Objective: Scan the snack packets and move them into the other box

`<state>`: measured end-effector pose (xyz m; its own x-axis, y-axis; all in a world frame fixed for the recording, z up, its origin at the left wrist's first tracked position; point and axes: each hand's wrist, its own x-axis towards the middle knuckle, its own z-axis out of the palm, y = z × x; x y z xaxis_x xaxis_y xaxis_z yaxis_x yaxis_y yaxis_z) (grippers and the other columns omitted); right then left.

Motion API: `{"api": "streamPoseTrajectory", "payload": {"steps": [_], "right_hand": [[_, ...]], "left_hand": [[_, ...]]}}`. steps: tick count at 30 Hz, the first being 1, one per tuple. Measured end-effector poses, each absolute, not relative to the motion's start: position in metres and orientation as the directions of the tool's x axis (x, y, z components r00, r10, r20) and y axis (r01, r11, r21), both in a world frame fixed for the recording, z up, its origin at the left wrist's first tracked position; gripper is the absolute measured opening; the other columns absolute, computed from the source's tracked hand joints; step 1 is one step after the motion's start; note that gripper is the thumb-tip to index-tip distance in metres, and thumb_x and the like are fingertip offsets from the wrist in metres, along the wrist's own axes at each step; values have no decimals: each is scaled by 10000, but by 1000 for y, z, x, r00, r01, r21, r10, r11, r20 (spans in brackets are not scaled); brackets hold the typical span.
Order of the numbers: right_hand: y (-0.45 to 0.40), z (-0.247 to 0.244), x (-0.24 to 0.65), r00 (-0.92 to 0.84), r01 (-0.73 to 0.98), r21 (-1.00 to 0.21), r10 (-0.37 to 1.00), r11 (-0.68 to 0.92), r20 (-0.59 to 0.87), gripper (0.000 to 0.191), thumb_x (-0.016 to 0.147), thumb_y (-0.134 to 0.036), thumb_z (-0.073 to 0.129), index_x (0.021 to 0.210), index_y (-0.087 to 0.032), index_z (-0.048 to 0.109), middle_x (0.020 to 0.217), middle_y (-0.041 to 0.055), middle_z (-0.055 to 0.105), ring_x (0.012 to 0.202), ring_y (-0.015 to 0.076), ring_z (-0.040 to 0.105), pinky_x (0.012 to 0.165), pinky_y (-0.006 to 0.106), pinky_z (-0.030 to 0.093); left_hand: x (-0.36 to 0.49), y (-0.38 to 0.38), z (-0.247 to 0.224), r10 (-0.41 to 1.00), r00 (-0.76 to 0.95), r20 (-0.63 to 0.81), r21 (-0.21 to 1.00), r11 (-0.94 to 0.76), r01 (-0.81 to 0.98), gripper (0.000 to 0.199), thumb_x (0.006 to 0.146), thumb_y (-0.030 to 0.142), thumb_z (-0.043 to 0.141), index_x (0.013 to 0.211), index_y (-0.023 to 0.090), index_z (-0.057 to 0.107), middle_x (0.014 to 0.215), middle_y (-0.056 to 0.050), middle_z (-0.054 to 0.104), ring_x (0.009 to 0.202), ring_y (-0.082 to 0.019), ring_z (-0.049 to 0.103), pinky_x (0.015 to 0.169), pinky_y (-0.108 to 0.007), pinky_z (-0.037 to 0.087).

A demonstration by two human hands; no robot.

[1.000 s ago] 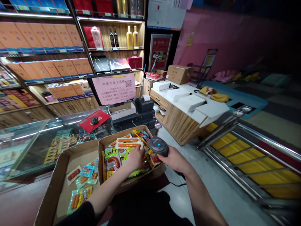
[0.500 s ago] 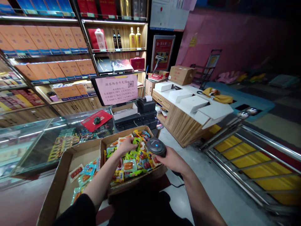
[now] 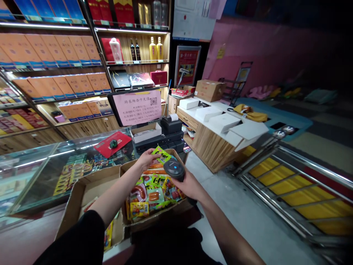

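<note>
My left hand [image 3: 149, 159] pinches a green snack packet [image 3: 162, 154] above the far side of a cardboard box [image 3: 123, 213]. Wrapped around a black barcode scanner [image 3: 174, 169], my right hand [image 3: 189, 184] stays over the box's right side, with the scanner head close to the packet. Many small colourful snack packets fill this box, among them a yellow one [image 3: 139, 209] near its front left corner. A second, shallower cardboard box [image 3: 74, 198] adjoins it on the left; my left forearm hides part of it and of the few packets inside.
Beyond the boxes stand a monitor backed with a pink sign [image 3: 139, 106] and a receipt printer [image 3: 171, 124]. A glass display counter [image 3: 55, 173] lies left, holding a red card [image 3: 113, 143]. White boxes [image 3: 224, 121] cover a wooden cabinet [image 3: 211, 149]; a metal railing [image 3: 300, 184] runs along the right.
My left hand has lifted a green packet up from the pile. My right hand has moved slightly left with the scanner, toward the packet. The view has shifted a little.
</note>
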<state>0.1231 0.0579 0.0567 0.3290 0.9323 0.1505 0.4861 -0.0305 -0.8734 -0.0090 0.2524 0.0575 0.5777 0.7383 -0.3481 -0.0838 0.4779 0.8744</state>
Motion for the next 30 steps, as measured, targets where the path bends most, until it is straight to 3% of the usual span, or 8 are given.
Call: {"api": "streamPoseTrajectory", "payload": {"steps": [4,8,11,17,23,26,30], "right_hand": [[56,54,107,404,496,-865,901,-72,157,431,760,-283,737,1188,-265,696,1027,51,776,1021,272,721,881,374,574],[51,53,87,456,480,-871,879,-108,142,224,775,-280,691,994,-252,730,904,44,771,900,253,729,801,357,578],[48,46,77,515,464,-873,848,-150,128,202,781,-305,675,960,-223,718,906,66,767,871,257,721,768,356,572],[41,41,70,585,443,-874,803,-199,113,207,780,-349,661,913,-197,703,833,67,747,849,262,708,721,344,558],[39,63,63,567,472,-851,818,-232,92,134,789,-330,644,799,-203,686,695,51,707,817,260,707,666,316,545],[38,68,61,548,485,-850,829,-207,111,134,802,-322,627,798,-202,686,740,59,727,875,266,711,711,327,559],[38,68,62,547,492,-856,821,-160,161,170,795,-331,648,889,-200,703,880,72,763,903,265,718,780,349,571]], "left_hand": [[-15,257,53,752,588,-298,884,450,-128,397,631,109,918,864,141,598,785,-47,745,663,-162,732,599,-232,598],[-20,251,51,744,613,-268,872,458,-175,400,631,99,914,889,147,612,865,-50,757,784,-197,758,735,-332,646],[-23,245,53,698,662,-272,877,463,-127,348,629,121,919,838,130,640,892,-70,763,810,-194,754,791,-348,642],[-27,240,55,708,657,-260,909,408,-80,396,551,178,962,787,135,647,819,-52,761,692,-146,725,630,-226,592],[-28,240,53,713,672,-199,922,369,-118,439,497,237,969,735,152,611,751,-22,735,615,-122,684,547,-202,531],[-29,239,54,729,655,-197,931,349,-109,429,495,239,956,727,160,604,684,10,703,532,-94,627,465,-174,455],[-33,235,60,730,655,-197,928,355,-116,421,507,208,957,733,158,606,729,-11,727,612,-126,678,542,-204,520]]}}
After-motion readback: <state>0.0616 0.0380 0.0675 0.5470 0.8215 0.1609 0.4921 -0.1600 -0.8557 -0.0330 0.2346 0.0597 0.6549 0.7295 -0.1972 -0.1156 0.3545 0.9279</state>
